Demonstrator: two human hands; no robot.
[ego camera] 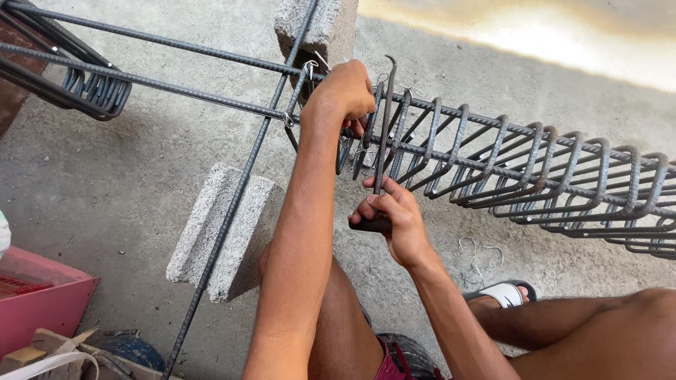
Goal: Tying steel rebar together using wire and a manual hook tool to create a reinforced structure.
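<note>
Pink crate (49, 299): lower left of the frame, on the concrete floor (141, 169), with scraps of wood and a pale strap just below it.
Stirrup bundle (95, 88): upper left of the frame, a stack of bent steel loops hanging on the long bars there.
Long rebars (162, 84): run from the upper left edge toward the centre; a single bar crosses them and slants down to the bottom left.
Near concrete block (225, 229): left of centre, lying on the floor beside the slanting bar.
Far concrete block (317, 28): top centre, under the bars where they cross.
Left hand (345, 91): upper centre, fingers clenched around the rebars at the start of the cage, next to thin wire ties.
Hook tool (384, 134): centre, a slim dark metal rod standing nearly upright, its curved tip above the bars, its lower end in the right hand.
Right hand (391, 214): centre, just below the cage, closed in a grasp on the dark handle of the hook tool.
Rebar cage (535, 176): centre to right edge, many closely spaced stirrups leaning on the long bars; it sits right in front of both hands.
Loose wire (479, 257): right of centre on the floor, a few pale curled pieces.
Sandal (503, 292): lower right, white strap on the person's foot, beside the bare leg.
</note>
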